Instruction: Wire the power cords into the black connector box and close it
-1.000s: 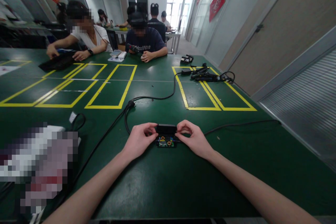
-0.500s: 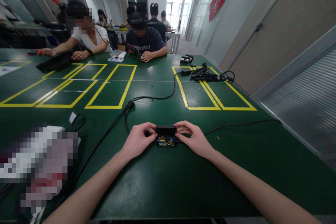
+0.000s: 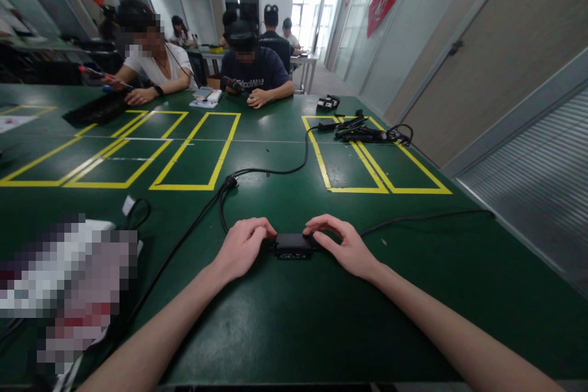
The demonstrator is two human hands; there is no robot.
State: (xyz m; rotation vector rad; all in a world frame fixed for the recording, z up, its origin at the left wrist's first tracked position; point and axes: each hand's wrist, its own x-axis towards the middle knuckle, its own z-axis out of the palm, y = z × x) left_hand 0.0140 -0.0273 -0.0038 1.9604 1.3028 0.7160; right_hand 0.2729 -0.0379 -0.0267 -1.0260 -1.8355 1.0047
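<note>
A black plastic cover [image 3: 293, 241] lies over a small circuit board [image 3: 294, 255], with only a thin strip of the board showing along the front edge. At the cover's left back corner, my left hand [image 3: 243, 248] touches it with its fingertips; the thumb lies beside the fingers and does not wrap the cover. My right hand [image 3: 342, 245] rests at the opposite corner, index fingertip on or close to the cover, thumb apart. Both hands are open. Whether the cover is fully seated cannot be seen.
Black cables [image 3: 184, 229] run across the green table [image 3: 294, 331], left of the hands. Another cord [image 3: 427, 215] leads off right. A blurred-out bundle [image 3: 87, 282] lies at left. Farther back are a pile of black adapters and cables [image 3: 362, 130] and two people working.
The black cover has tipped down from upright onto the circuit board, hiding most of it. Both thumbs have come off the cover. A co-worker at the left has raised a red tool.
</note>
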